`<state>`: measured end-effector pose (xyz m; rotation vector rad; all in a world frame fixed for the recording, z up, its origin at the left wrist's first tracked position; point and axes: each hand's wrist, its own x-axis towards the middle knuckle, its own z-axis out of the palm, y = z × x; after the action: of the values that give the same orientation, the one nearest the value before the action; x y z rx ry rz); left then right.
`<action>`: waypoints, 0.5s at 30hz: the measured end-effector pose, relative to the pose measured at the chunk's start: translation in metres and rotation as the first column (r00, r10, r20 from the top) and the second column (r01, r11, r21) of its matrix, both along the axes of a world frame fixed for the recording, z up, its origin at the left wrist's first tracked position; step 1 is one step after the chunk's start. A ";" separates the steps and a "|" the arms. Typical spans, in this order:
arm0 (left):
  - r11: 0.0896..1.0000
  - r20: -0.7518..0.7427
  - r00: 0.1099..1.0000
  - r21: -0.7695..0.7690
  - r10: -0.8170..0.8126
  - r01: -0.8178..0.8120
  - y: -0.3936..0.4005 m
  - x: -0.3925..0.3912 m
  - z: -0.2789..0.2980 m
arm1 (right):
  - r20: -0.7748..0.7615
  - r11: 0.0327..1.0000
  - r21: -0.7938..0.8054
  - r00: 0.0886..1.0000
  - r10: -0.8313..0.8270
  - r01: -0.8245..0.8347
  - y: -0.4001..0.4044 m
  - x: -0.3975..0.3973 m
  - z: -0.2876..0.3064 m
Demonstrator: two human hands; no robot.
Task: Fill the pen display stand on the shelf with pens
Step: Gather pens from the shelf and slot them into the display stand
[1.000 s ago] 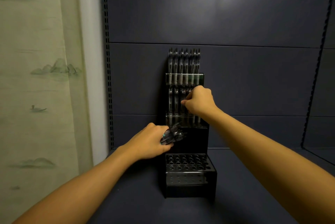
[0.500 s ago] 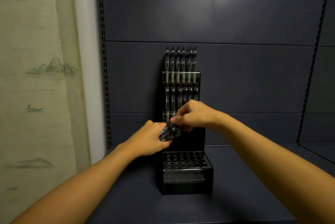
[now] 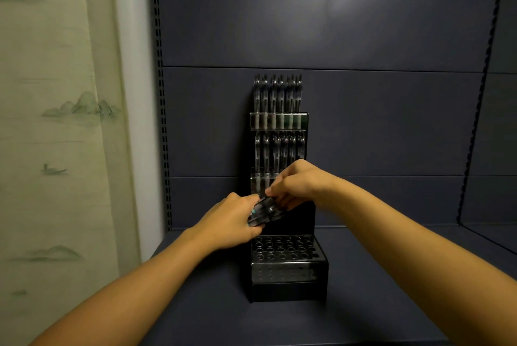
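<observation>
A black stepped pen display stand [image 3: 288, 284] stands on the dark shelf against the back panel. Its top tier holds a row of pens [image 3: 277, 93], and the middle tier [image 3: 268, 155] holds several more. The lowest tier shows a grid of bare holes [image 3: 282, 249]. My left hand [image 3: 232, 222] grips a bundle of dark pens [image 3: 264, 211] in front of the stand. My right hand [image 3: 296, 186] reaches over from the right and pinches the top of that bundle with its fingertips.
The dark blue shelf board [image 3: 363, 303] stretches to the right of the stand. A slotted upright [image 3: 161, 121] runs down the shelf's left edge. A pale printed curtain [image 3: 56, 135] hangs at the left.
My right hand has come down from the middle tier of the stand to the pen bundle in my left hand. The left hand has stayed nearly still.
</observation>
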<state>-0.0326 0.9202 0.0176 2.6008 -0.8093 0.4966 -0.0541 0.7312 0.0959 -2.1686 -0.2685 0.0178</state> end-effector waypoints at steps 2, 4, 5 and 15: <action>1.000 0.001 1.000 -0.022 0.004 -0.004 0.000 0.000 0.002 | 0.047 1.000 0.026 0.999 -0.015 0.014 0.001 0.000 0.000; 0.999 -0.002 1.000 -0.051 0.001 -0.001 0.000 -0.001 0.004 | 0.107 0.999 0.033 0.994 -0.035 0.032 0.001 0.002 -0.001; 0.998 -0.005 1.000 -0.066 -0.006 0.005 -0.001 -0.002 0.005 | 0.135 0.998 0.037 0.990 -0.048 0.043 0.001 0.003 -0.002; 0.992 -0.021 1.000 -0.123 -0.018 0.015 -0.006 -0.008 0.009 | 0.300 0.992 0.013 0.946 -0.123 0.125 -0.005 -0.002 0.000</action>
<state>-0.0404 0.9143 0.0268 2.4810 -0.7678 0.4961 -0.0562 0.7259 0.0955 -2.1866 -0.3041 -0.3872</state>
